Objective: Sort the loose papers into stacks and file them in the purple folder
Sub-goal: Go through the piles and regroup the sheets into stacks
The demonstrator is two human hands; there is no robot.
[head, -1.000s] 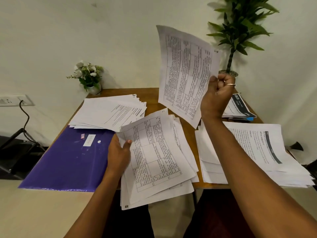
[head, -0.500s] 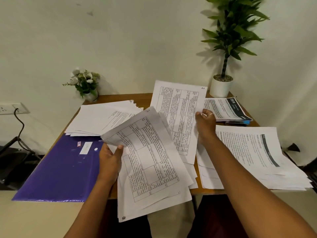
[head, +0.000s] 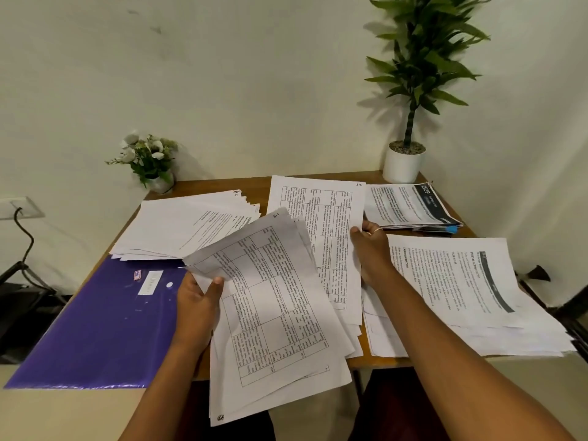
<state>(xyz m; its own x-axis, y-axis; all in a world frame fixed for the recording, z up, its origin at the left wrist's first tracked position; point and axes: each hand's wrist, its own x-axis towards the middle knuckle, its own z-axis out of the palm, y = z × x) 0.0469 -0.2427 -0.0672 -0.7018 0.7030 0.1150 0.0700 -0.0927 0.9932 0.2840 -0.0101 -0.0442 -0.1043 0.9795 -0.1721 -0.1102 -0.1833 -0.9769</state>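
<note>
The left hand [head: 199,308] pinched a fanned sheaf of papers [head: 276,316], thumb pressed on top: thin white sheets printed with ruled tables, long axis running away from the person and tilted left. Beyond that grip, the right hand [head: 370,249] lay flat, fingers together, on a single table-printed sheet [head: 318,230]. Left of the grip lay the glossy purple folder [head: 98,329] on the wooden table [head: 254,186].
</note>
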